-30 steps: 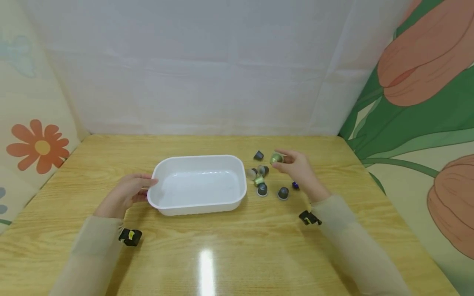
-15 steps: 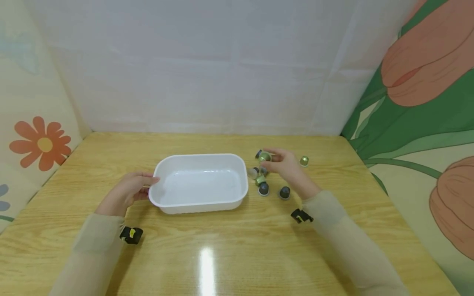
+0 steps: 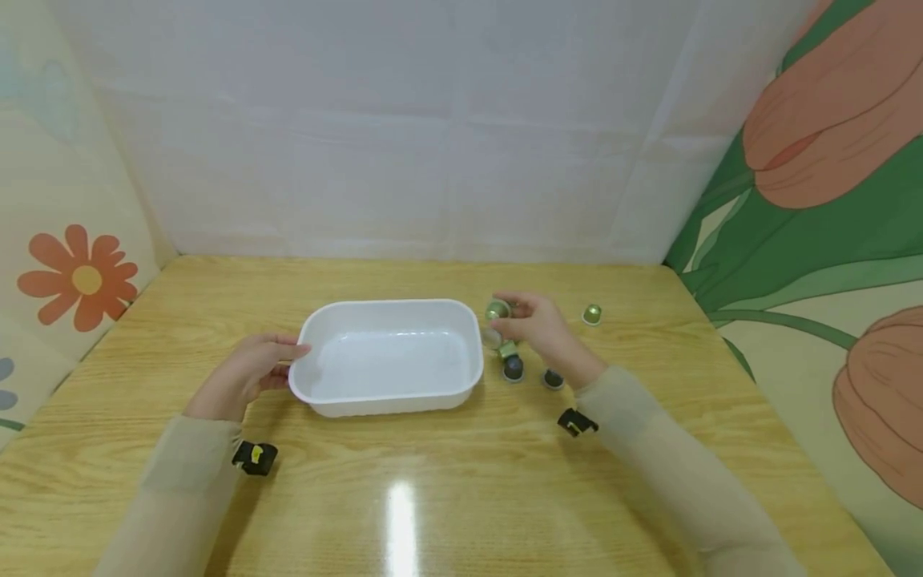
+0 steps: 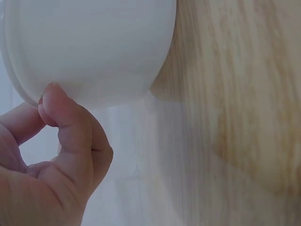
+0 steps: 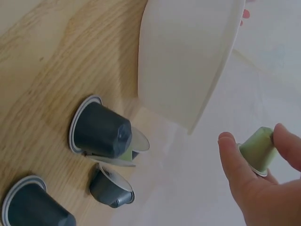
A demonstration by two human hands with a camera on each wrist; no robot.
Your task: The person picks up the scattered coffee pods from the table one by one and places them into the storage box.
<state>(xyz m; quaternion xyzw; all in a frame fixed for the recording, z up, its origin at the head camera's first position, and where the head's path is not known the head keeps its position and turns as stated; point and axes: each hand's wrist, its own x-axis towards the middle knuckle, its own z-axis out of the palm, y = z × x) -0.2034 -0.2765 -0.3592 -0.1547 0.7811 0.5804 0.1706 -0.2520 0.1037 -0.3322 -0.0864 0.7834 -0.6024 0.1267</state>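
A white oblong tub (image 3: pixel 389 406) stands on the wooden table. My left hand (image 3: pixel 248 370) pinches its left rim between thumb and fingers; the left wrist view shows the thumb and bent fingers at the tub's edge (image 4: pixel 94 89). Between thumb and fingers of my right hand (image 3: pixel 544 330) is a green coffee capsule (image 5: pixel 258 149), held up off the table just right of the tub. Below that hand lies a cluster of capsules: a dark one (image 5: pixel 102 129) stands on its rim, another dark one (image 5: pixel 112 187) lies tipped, and a green one (image 3: pixel 508 350) is partly hidden.
Another dark capsule (image 3: pixel 553 379) stands nearer my right wrist, partly covered by it. Farther right, a green capsule (image 3: pixel 592 313) sits alone. A white cloth (image 3: pixel 404 136) hangs behind the table, and flower-patterned panels (image 3: pixel 815 240) flank it.
My right hand has moved left toward the tub with the green capsule, uncovering the lone green capsule at right. My left hand stays on the tub's rim.
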